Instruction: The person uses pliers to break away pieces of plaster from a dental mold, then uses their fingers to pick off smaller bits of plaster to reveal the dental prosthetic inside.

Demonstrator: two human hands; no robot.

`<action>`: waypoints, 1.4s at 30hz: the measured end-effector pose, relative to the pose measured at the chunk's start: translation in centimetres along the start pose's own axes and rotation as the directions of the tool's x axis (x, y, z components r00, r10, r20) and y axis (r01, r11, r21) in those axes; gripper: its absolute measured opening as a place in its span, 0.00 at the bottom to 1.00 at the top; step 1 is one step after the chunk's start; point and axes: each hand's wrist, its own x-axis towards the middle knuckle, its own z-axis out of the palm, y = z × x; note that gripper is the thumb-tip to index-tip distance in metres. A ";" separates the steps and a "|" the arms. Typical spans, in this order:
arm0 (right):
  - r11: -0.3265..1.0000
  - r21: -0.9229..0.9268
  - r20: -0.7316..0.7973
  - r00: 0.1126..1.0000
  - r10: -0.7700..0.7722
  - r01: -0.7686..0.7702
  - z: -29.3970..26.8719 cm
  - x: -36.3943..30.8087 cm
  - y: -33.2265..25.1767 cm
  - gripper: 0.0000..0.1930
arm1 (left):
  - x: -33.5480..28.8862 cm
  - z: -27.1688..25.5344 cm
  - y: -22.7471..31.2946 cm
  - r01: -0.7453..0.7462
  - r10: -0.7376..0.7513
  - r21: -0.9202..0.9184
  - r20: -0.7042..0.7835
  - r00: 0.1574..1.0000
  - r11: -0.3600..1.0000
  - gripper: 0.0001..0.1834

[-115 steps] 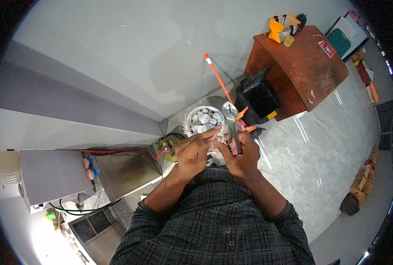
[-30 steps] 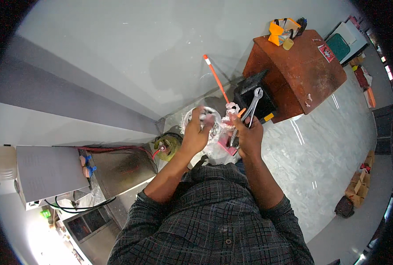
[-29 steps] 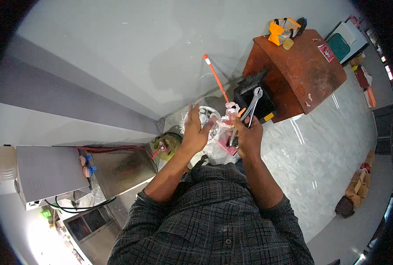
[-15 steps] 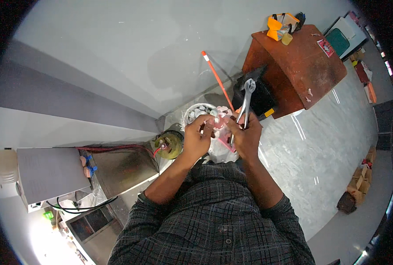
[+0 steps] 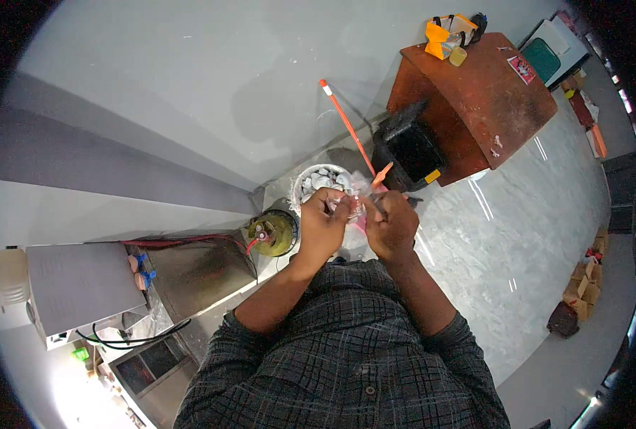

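My left hand is closed, its thumb and fingers pinching a small pink and white piece held between both hands. Blur keeps its exact kind from showing. Right beside it, my right hand is closed too, thumb toward the piece. The metal pliers it held are mostly hidden now; a dark tip sticks out past its knuckles. Beneath my hands a white bucket holds broken grey-white chunks. Something pink shows partly below, between my wrists.
An orange pole leans by the wall, with an orange handle-like piece near its foot. A black bin stands against the brown desk. To the left are a greenish gas cylinder and a metal counter.
The pliers, which pointed up and away from my right hand, have swung out of sight behind it. My right hand has turned, knuckles up. The bucket's contents show more.
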 end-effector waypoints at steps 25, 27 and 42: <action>0.816 0.485 0.381 0.916 0.129 -0.316 -0.3 5.1 -0.8 0.09 | 1.7 -4.6 -0.9 0.252 -0.171 -0.548 0.195 0.966 0.798 0.09; 0.694 0.503 0.552 0.809 0.201 -0.515 -1.3 5.1 -2.1 0.08 | 1.7 -4.9 -0.6 0.172 -0.087 -0.638 0.163 0.983 0.750 0.08; 0.786 0.300 0.914 0.400 -0.074 -0.540 -6.7 1.9 -4.7 0.10 | 2.3 -6.9 3.5 -0.275 0.326 -0.536 -0.001 0.945 0.798 0.16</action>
